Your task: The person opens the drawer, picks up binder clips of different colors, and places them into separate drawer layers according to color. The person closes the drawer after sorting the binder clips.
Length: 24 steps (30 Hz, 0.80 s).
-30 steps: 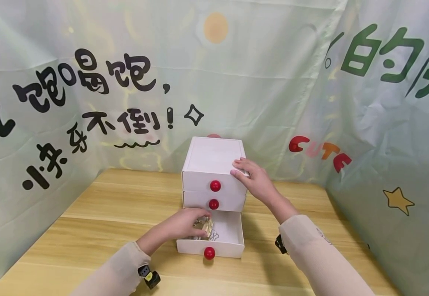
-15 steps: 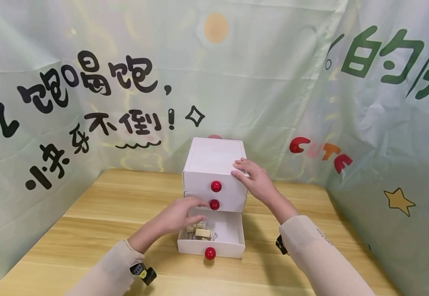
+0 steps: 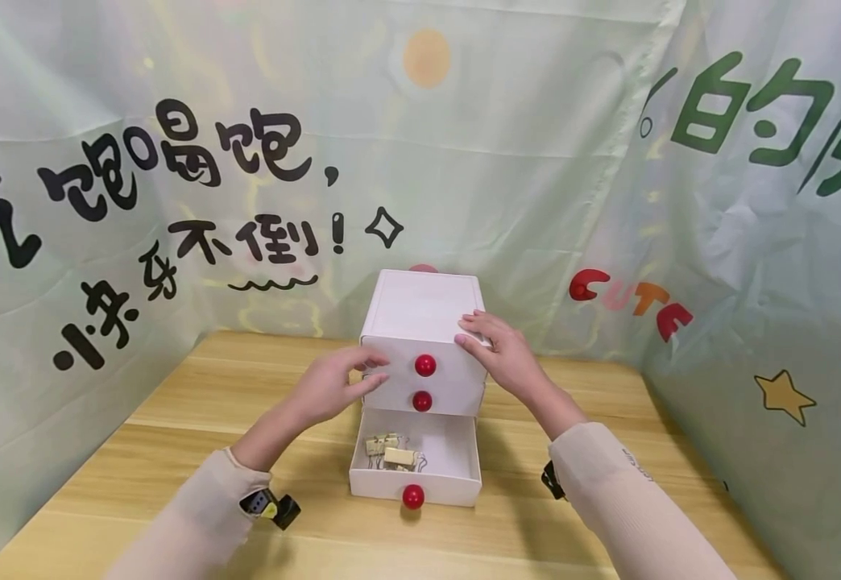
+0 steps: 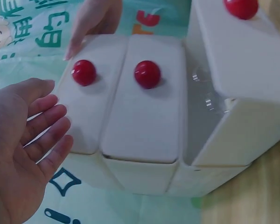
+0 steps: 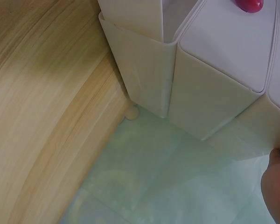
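Note:
A white cabinet of three stacked drawers (image 3: pixel 428 302) with red round knobs stands on the table. Its bottom drawer (image 3: pixel 449 487) is pulled out, and gold-coloured binder clips (image 3: pixel 399 457) lie in its left part. My left hand (image 3: pixel 329 383) is at the front left of the upper drawers, fingers spread and holding nothing; in the left wrist view a gap shows between the left hand (image 4: pixel 32 135) and the knobs. My right hand (image 3: pixel 503 350) rests on the cabinet's top right edge. Only a small part of the right hand (image 5: pixel 276 186) shows in the right wrist view.
The wooden table (image 3: pixel 246 379) extends around the cabinet. A pale green printed cloth (image 3: pixel 507 161) hangs behind and along both sides. The upper two drawers are closed, with a red knob (image 3: pixel 425 365) on the top one.
My left hand has lifted out of the bottom drawer and moved up and left, leaving the binder clips lying there. The right hand stays on the cabinet.

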Each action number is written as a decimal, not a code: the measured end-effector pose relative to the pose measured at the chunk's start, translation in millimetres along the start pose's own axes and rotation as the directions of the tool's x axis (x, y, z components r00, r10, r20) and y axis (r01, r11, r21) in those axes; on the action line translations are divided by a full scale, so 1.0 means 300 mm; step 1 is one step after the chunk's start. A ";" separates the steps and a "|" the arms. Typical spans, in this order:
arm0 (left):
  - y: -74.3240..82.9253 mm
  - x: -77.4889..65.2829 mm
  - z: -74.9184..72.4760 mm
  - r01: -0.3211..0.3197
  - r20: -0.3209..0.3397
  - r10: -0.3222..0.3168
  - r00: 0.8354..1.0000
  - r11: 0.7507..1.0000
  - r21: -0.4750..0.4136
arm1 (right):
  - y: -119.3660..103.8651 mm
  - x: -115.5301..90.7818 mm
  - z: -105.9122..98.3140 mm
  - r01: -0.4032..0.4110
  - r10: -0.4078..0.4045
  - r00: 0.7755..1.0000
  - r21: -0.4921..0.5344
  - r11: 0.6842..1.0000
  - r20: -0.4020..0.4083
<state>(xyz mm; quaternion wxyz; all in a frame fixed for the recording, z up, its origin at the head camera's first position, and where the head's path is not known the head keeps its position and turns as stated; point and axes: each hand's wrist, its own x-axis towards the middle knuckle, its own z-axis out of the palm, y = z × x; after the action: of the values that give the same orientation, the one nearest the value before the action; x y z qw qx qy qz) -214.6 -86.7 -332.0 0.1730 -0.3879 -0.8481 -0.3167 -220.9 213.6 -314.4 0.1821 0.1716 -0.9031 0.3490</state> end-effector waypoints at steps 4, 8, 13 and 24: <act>-0.005 0.027 -0.042 0.009 -0.075 -0.010 0.997 1.000 -0.017 | -0.001 0.000 0.000 -0.002 0.002 1.000 -0.004 1.000 0.004; -0.015 0.053 -0.088 0.052 -0.117 -0.058 0.991 0.997 -0.054 | -0.001 -0.001 0.000 -0.006 0.006 1.000 -0.003 1.000 0.007; -0.039 0.083 -0.123 0.107 -0.109 -0.118 0.987 0.989 -0.101 | -0.002 -0.001 -0.002 -0.008 0.008 1.000 -0.001 1.000 0.010; -0.076 0.172 -0.113 0.216 0.033 -0.214 0.976 0.974 -0.064 | -0.005 -0.002 -0.003 -0.016 0.016 1.000 0.009 1.000 0.011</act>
<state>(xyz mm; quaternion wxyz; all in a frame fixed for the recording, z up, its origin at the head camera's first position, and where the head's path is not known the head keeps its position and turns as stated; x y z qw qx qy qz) -263.3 -92.4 -288.3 0.1133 -0.3035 -0.8762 -0.3569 -219.5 213.2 -313.2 0.1735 0.1672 -0.9039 0.3533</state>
